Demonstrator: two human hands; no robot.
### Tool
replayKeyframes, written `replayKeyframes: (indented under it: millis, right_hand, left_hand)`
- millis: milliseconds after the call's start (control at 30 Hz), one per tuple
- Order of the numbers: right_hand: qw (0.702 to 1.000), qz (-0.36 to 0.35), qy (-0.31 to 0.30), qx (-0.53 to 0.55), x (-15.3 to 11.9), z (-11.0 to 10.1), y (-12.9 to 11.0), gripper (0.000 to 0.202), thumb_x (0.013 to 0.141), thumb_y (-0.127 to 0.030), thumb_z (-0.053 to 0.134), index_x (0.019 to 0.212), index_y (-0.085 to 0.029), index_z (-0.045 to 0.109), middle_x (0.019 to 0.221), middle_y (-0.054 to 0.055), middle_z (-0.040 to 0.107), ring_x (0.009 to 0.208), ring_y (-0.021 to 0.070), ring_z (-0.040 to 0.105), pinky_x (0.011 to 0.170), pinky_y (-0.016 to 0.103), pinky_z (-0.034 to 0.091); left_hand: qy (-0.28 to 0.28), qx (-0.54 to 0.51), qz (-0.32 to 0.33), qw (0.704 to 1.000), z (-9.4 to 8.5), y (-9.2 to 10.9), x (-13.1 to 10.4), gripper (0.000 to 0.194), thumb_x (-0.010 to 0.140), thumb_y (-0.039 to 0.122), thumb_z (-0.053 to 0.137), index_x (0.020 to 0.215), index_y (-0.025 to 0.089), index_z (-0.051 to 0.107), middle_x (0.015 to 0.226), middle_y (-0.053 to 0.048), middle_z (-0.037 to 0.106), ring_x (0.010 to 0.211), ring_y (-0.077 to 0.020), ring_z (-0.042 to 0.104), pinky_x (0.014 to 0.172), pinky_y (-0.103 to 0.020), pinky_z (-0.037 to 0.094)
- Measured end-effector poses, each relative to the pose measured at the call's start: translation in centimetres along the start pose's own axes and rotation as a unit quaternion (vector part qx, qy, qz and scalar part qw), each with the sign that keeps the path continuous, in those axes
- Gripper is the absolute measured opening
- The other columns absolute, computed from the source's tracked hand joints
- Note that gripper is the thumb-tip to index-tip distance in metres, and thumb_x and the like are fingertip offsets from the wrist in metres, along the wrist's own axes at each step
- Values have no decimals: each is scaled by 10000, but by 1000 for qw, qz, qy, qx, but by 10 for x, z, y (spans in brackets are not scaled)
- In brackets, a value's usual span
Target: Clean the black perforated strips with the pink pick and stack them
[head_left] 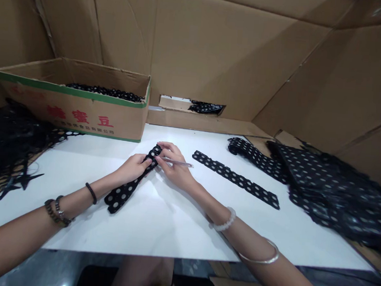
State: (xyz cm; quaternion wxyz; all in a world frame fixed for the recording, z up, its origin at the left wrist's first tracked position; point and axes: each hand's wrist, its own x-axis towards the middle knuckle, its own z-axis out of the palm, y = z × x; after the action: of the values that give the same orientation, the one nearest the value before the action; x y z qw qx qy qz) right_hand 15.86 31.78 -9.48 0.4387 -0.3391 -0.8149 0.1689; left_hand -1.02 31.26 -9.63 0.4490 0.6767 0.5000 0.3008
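A black strip with white dots [127,190] slants across the white table, its far end between my two hands. My left hand [135,167] is closed on the strip, thumb on top. My right hand [173,166] pinches a thin pale stick-like tool [182,163], with its fingers at the strip's far end; whether they also grip the strip I cannot tell. A second dotted black strip [236,178] lies flat to the right of my right hand.
An open cardboard box [80,111] with small black pieces stands at the back left. Black scraps [6,144] lie at the left edge. Dotted black sheets [336,187] are heaped on the right. Cardboard walls [212,47] surround the white table [129,235], with a slot at the back.
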Motion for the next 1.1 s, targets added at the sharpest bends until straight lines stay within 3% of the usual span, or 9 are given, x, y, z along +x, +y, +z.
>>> replayKeyframes:
  millis: [167, 267, 333, 533, 667, 767, 900, 1100]
  right_hand:
    - [993, -29, -14, -115, -2, 8, -2, 171, 877, -239, 442, 734, -208, 532, 1219, 92, 557, 1078, 239, 498, 972, 466, 357]
    - [982, -31, -44, -180, -4, 12, -5, 164, 879, -215, 420, 777, -213, 548, 1290, 69, 531, 1102, 258, 493, 1031, 554, 233]
    - [980, -33, -50, -188, -4, 15, -5, 173, 887, -210, 402, 803, -215, 553, 1280, 67, 546, 1108, 252, 503, 1042, 555, 219]
    - [997, -14, 19, -72, -5, 16, 2, 246, 919, -252, 353, 1024, -215, 573, 1090, 76, 656, 972, 185, 613, 1001, 372, 381]
    - [995, 82, 63, 7, -1, -1, 2, 212, 901, -344, 420, 841, -216, 577, 997, 66, 679, 911, 198, 633, 818, 334, 487]
    - [991, 109, 53, 51, 1, -12, 1, 220, 882, -366, 459, 747, -214, 542, 1027, 54, 676, 970, 201, 618, 843, 353, 479]
    - [996, 78, 10, 46, 1, -12, 0, 219, 857, -338, 495, 683, -206, 511, 1167, 75, 617, 1084, 219, 566, 920, 396, 433]
    - [998, 61, -4, 20, 0, -7, 2, 226, 858, -321, 494, 666, -204, 483, 1135, 93, 624, 1097, 237, 553, 948, 447, 389]
  left_hand:
    - [59, 69, 58, 994, 3, -4, 0, 247, 822, 343, 423, 648, 183, 495, 624, -18, 581, 598, -164, 511, 574, -256, 374]
    - [76, 108, 78, 988, 4, -3, -2, 241, 824, 305, 419, 628, 184, 491, 621, -23, 581, 612, -173, 509, 601, -270, 368]
    - [79, 123, 81, 986, 4, -3, -2, 248, 829, 297, 413, 614, 187, 472, 599, -19, 564, 598, -170, 496, 594, -270, 359]
    - [69, 79, 80, 991, 0, -10, 2, 252, 845, 345, 391, 726, 174, 533, 724, -35, 616, 693, -185, 530, 682, -286, 394]
    - [67, 47, 48, 996, -1, -13, 5, 260, 825, 375, 414, 710, 172, 528, 692, -23, 596, 685, -190, 530, 664, -281, 402]
    - [71, 47, 41, 996, -2, -14, 6, 251, 820, 369, 423, 706, 171, 527, 695, -25, 600, 696, -193, 534, 649, -273, 393]
    - [72, 37, 50, 995, -2, -16, 7, 251, 824, 365, 423, 698, 171, 519, 688, -18, 596, 673, -179, 528, 622, -257, 379]
    - [67, 34, 53, 996, -2, -19, 9, 259, 821, 383, 425, 709, 168, 517, 669, -13, 579, 652, -173, 514, 620, -256, 367]
